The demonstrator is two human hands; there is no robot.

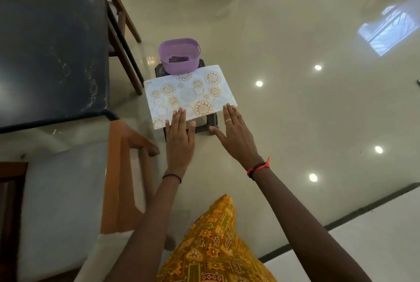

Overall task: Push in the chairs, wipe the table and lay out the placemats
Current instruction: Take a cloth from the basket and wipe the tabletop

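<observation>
- Reaching forward with both arms, low over a glossy cream floor (295,111).
- Resting the left hand (179,136) on the near edge of the placemat (188,95): straight fingers close together, thumb out to the side, gripping nothing.
- Holding the right hand (236,136) flat at the mat's near right corner, with straight, slightly spread fingers and a ring (228,121) on one. Gripping nothing; actual contact hard to call.
- As for the placemat: flat on a small dark stool (210,120), pale with gold medallions, overhanging the seat left and right.
- On the same stool, right at the mat's far edge: a purple mesh basket (179,54) with something dark inside.
- Off to the left: a dark-topped table (50,54), and a wooden chair (118,168) with a pale seat just beside its near corner.
- On the wrists: a black band (172,176) left, a red thread bracelet (259,167) right.
</observation>
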